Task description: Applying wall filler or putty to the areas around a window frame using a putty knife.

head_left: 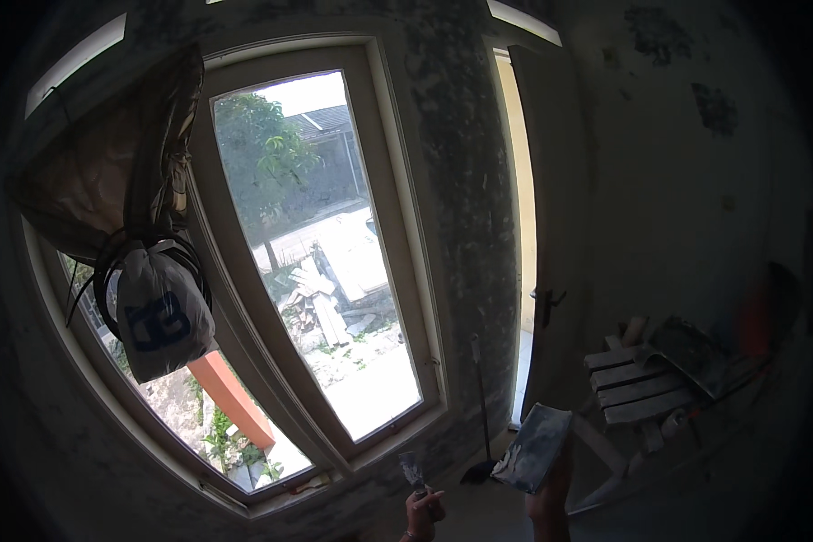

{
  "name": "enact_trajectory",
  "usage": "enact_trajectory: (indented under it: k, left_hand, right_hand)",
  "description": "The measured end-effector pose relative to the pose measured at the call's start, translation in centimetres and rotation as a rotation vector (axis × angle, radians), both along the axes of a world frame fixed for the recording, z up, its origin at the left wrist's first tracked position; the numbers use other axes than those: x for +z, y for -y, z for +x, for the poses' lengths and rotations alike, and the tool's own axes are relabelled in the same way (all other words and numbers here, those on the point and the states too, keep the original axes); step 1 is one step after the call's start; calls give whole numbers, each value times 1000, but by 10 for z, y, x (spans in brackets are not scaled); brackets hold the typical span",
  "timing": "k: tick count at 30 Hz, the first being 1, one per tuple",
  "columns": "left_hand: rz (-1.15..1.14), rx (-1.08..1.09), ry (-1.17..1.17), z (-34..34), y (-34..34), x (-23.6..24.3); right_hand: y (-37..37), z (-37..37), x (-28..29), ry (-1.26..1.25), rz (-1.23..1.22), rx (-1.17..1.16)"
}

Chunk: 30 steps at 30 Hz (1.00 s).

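Observation:
My left hand [422,513], low in the middle of the head view, is closed round the handle of a putty knife [411,469]. Its blade points up and carries pale smears. To the right, my right hand [554,488] supports a flat rectangular plate [540,443], tilted, with whitish paste [508,465] along its left edge. The plate hides most of that hand's fingers. A gap separates the knife from the plate.
Tall framed windows [370,271] fill the left and middle. A white plastic bag [163,316] and dark sheeting [108,172] hang there. A long-handled broom [481,406] leans by the partly open door [551,244]. A slatted wooden bench [641,388] stands right.

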State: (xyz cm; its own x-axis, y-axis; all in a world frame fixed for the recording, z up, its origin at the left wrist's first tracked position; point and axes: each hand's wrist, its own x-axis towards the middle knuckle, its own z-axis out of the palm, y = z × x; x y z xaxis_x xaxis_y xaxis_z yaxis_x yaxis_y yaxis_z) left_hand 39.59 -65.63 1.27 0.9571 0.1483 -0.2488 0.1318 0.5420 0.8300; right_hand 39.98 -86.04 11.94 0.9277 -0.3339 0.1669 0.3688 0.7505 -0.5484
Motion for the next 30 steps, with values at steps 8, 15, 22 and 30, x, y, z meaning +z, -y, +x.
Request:
enact_trajectory:
  k: [8,15,22,30]
  left_hand:
    - [55,144,-67,73,19,10]
    - [121,361,-4,156,39,14]
    - [124,534,29,219,73,23]
    - [-46,528,-53,233,41,-11]
  right_hand:
    - [37,167,39,310,283,238]
    - [59,352,179,592,-167,24]
    - [96,517,262,945,-292,356]
    - [45,527,346,788,-280,152]
